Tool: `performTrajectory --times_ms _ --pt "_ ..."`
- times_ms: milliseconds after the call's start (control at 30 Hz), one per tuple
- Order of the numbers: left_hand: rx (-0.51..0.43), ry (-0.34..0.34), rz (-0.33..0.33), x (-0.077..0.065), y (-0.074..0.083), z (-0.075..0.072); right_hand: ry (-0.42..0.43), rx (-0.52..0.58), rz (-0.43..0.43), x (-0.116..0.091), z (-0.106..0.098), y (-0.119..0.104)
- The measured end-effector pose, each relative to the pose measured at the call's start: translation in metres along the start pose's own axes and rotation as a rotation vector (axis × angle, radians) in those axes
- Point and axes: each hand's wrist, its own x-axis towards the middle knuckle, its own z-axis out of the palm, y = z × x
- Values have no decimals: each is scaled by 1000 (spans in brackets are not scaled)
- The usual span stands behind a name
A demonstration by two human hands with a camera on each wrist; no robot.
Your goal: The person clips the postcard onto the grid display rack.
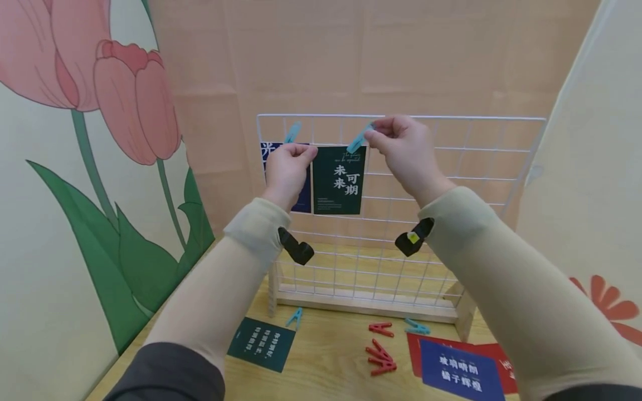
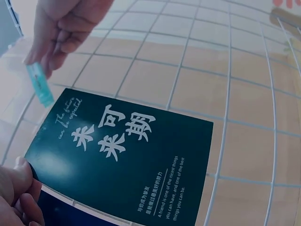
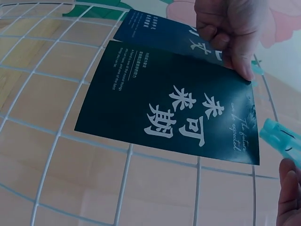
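Observation:
My left hand (image 1: 288,171) pinches the upper left corner of a dark green card (image 1: 328,186) with white lettering, held against the white wire grid (image 1: 401,116). In my right hand (image 1: 407,153) is a light blue clothespin (image 1: 357,141), pinched by its handle end, its tip at the card's top edge. The right wrist view shows that clothespin (image 3: 277,136) close beside the edge. A dark blue card (image 1: 302,199) hangs to the left, partly hidden behind my left hand, with another light blue clothespin (image 1: 293,132) at its top.
On the wooden table lie a green card (image 1: 262,344), a light blue clothespin (image 1: 295,317) and several red clothespins (image 1: 381,329). Farther right, a blue card (image 1: 458,372) overlaps red cards (image 1: 415,356), with another blue clothespin (image 1: 417,327) behind. A wooden base (image 1: 366,305) supports the grid.

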Motion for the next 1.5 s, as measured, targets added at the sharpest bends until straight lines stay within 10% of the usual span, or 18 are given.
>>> performTrajectory --times_ms 1500 --pt "-63 54 8 1 1 8 68 -6 86 16 18 -9"
